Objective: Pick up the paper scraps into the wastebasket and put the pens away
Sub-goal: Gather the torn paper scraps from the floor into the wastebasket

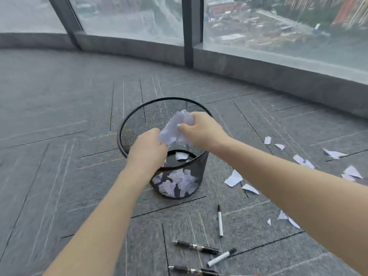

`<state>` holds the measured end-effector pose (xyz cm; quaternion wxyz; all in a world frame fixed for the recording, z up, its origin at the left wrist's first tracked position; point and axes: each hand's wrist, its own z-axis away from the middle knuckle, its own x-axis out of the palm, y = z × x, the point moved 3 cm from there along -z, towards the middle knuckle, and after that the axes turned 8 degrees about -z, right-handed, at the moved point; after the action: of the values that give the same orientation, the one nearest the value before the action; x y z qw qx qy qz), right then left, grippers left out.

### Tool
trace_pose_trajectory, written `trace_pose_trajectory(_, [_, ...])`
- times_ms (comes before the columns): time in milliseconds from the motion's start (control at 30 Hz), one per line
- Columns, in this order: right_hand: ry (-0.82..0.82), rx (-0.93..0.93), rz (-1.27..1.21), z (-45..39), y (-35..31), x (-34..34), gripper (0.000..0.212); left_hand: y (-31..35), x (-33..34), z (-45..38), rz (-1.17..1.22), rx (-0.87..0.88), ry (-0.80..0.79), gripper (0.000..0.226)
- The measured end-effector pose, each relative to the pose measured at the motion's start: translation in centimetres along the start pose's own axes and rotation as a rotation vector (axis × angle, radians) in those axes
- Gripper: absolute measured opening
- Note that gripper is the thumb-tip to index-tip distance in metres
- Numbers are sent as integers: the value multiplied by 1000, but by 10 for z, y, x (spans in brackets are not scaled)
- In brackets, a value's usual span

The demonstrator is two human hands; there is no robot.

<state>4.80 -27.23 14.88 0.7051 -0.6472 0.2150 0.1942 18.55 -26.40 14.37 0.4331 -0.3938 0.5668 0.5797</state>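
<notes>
Left hand (148,145) and right hand (201,129) both gripping crumpled paper wad (177,128) above mesh wastebasket (139,120) on floor (59,136); loose scraps (234,178) right of wastebasket; pens (220,220) on floor nearer camera

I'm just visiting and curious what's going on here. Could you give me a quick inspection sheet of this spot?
Surface: grey carpet tiles.
Job's things: black mesh wastebasket with scraps inside; bundle of paper over it; loose paper scraps on the floor to its right; pens near the bottom edge.
Clutter: nothing seen.
Hands: left hand and right hand both grip the bundle with curled fingers.
Cables: nothing seen.
Surroundings: windows over a city view.
</notes>
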Motion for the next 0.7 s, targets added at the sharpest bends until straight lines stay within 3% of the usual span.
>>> trace_pose_trajectory(133, [37, -35, 348, 2, 8, 7, 41, -6, 16, -2, -79, -4, -24, 13])
trace_pose_trajectory(367, [-63, -150, 502, -3, 38, -3, 38, -9, 30, 4, -141, -95, 102, 43])
trace_pose_trajectory(467, [-58, -216, 430, -3, 53, -16, 37, -5, 31, 3, -145, -134, 92, 47])
trace_pose_trajectory(600, [81, -351, 78, 7, 85, -56, 24, -5, 33, -1, -173, -175, -16, 51])
trace_pose_trajectory(700, [160, -263, -98, 19, 149, -89, 19, -1, 33, -2, -241, -189, -52, 55])
